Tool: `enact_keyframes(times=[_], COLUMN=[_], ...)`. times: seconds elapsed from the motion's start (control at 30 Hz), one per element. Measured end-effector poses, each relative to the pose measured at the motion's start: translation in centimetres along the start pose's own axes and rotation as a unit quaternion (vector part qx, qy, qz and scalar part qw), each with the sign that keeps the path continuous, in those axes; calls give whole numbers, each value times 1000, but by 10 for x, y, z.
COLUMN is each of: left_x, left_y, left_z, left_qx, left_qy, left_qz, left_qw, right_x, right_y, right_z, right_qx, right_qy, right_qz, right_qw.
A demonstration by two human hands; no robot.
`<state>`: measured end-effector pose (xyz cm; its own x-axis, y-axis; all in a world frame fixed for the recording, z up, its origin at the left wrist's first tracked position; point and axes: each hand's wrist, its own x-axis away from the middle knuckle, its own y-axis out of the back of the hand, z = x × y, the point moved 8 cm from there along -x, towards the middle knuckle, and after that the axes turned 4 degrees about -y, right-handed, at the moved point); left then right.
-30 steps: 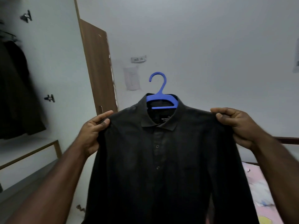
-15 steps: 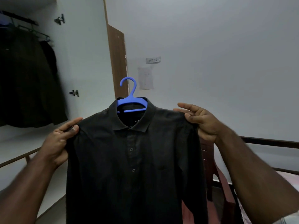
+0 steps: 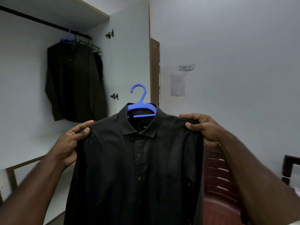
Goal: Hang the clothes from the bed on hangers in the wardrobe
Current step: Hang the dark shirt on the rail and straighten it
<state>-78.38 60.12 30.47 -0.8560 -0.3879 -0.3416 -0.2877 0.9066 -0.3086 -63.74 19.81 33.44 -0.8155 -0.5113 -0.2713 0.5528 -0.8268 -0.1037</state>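
Head view: left hand and right hand pinch the black shirt's shoulders, keeping its blue hanger level, hook free for the wardrobe rail at ten o'clock.

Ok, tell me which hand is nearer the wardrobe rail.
Left. The left hand grips the black shirt's shoulder below the wardrobe rail; the right hand grips the other shoulder, farther right, toward the chair.

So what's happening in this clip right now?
A person holds up a black shirt that is already on a blue hanger. The left hand grips one shoulder and the right hand grips the other. They face an open wardrobe, where a dark shirt already hangs from the rail. The held shirt is not yet on the rail. A dark red chair stands at lower right.
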Motion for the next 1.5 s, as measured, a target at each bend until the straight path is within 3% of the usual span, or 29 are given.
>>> enact_keyframes(times=[0.33,0.8,1.5], left_x=[-24,-104,-272], left_y=[39,84,251], left_z=[-19,-18,-73], left_qx=[-54,-39,-61], left_qy=[-28,-70,-131], left_qz=[-45,-114,-151], left_qw=[997,990,978], right_x=[-88,-234,-436], right_y=[-30,-61,-215], right_z=[-17,-51,-71], right_qx=[-31,-46,-50], right_qy=[22,22,46], right_qz=[43,111,127], right_qw=[998,992,990])
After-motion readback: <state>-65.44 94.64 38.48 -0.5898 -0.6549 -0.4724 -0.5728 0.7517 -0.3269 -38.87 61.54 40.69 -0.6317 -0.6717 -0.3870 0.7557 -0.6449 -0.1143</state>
